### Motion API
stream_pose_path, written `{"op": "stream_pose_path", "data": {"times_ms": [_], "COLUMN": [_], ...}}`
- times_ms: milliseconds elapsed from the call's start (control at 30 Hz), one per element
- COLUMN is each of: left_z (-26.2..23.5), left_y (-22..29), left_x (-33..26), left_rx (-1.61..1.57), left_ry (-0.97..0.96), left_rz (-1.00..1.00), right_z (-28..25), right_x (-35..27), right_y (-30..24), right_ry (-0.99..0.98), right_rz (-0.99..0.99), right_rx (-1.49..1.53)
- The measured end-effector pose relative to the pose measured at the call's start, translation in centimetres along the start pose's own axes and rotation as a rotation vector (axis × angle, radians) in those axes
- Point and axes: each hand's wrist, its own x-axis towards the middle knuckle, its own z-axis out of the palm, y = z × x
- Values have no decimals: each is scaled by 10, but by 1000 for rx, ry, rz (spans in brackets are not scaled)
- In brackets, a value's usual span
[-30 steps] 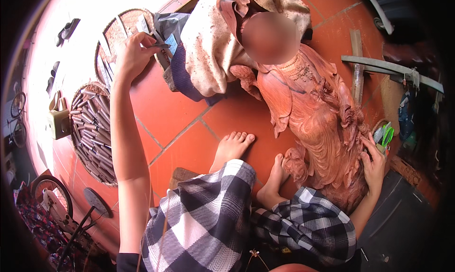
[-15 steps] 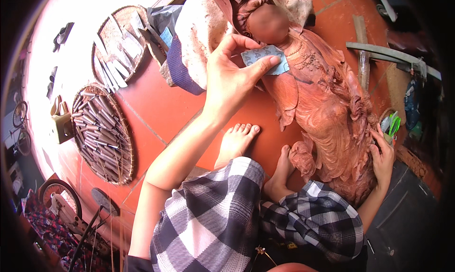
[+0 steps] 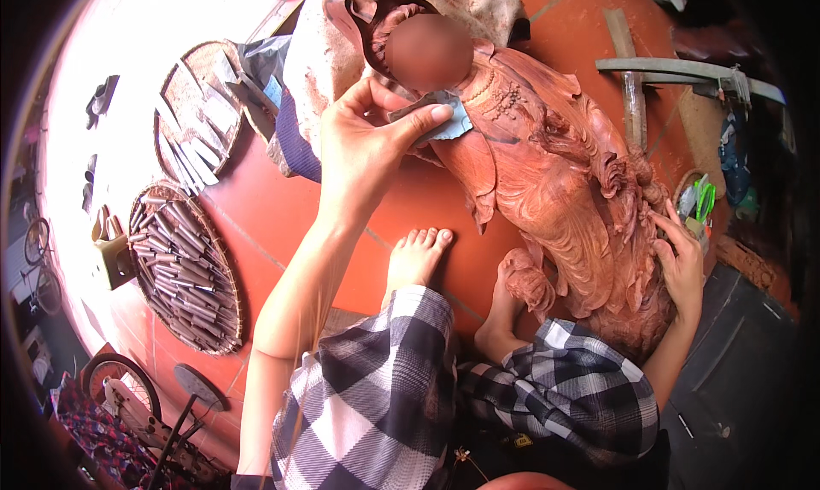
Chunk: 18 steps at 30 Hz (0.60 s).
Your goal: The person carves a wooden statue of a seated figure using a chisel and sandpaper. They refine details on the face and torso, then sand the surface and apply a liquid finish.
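Grey sandpaper scrap (image 3: 446,123), fetched from the tool basket (image 3: 198,123), now pinched in left hand (image 3: 369,148) against reddish wooden statue (image 3: 555,174) shoulder; right hand (image 3: 683,264), fingers spread, steadies its lower side.

A woodcarving workshop: round woven trays of metal chisels (image 3: 184,277) lie on the red tiled floor (image 3: 282,217) beside a carved reddish wooden statue (image 3: 555,174).

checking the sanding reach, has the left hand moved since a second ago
Yes. The left hand has swung right, away from the round tray of blades, and now presses a grey sandpaper piece against the carved statue.
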Motion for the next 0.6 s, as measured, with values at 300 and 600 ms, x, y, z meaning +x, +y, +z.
{"op": "stream_pose_path", "data": {"times_ms": [300, 600], "left_z": [-40, -123], "left_y": [5, -14], "left_x": [-11, -44], "left_rx": [-57, 241], "left_ry": [44, -176], "left_rz": [-92, -314], "right_z": [4, 3], "right_x": [3, 3], "right_y": [-6, -1], "right_ry": [-14, -15], "right_rz": [-23, -20], "right_rx": [1, -22]}}
